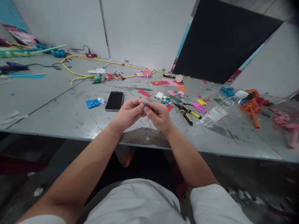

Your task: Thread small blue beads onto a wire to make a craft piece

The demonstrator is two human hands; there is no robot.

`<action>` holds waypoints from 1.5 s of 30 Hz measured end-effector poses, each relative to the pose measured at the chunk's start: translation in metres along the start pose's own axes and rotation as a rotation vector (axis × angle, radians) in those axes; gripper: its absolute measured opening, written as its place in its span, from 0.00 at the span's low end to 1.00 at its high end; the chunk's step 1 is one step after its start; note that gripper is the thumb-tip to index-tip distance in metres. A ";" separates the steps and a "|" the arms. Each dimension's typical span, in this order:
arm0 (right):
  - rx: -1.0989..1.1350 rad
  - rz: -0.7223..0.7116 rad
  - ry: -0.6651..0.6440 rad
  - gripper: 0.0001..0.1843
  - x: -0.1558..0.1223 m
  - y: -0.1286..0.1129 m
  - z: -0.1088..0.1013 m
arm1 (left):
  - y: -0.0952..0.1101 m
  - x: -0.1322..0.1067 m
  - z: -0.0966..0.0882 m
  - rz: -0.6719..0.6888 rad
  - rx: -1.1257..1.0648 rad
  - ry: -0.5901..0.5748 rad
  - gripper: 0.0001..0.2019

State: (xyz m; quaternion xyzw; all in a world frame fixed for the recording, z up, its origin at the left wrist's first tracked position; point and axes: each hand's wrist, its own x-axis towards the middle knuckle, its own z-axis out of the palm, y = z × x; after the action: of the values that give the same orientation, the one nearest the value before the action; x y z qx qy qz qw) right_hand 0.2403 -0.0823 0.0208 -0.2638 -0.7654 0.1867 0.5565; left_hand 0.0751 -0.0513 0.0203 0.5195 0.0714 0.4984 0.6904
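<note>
Both my hands meet over the near edge of a grey metal table (58,115). My left hand (128,113) and my right hand (158,115) are closed in a pinch around a tiny blue piece (145,105) held between their fingertips. A black phone (114,100) lies flat just beyond my left hand. Yellow-handled pliers (188,112) lie to the right of my right hand.
Coloured paper scraps (163,82), a blue packet (94,102), a clear plastic bag (213,115), orange pieces (252,107) and pink pieces (288,124) litter the table. A yellow cable (77,74) loops at the back left. A black board (221,40) leans behind.
</note>
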 end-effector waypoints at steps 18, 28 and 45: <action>0.067 0.167 0.229 0.26 0.005 0.011 -0.014 | 0.001 0.001 -0.001 -0.120 -0.101 0.002 0.15; -0.737 0.815 -0.069 0.08 0.013 0.074 -0.045 | -0.003 0.009 -0.007 -0.187 -0.088 0.103 0.19; -0.509 0.869 -0.068 0.05 0.010 0.101 -0.030 | -0.044 0.040 -0.042 -0.206 0.716 0.431 0.09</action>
State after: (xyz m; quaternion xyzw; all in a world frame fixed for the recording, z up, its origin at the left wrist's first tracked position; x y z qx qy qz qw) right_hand 0.2863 0.0036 -0.0212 -0.6793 -0.6237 0.2170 0.3202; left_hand 0.0956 0.0082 -0.0165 0.6004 0.4338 0.4679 0.4821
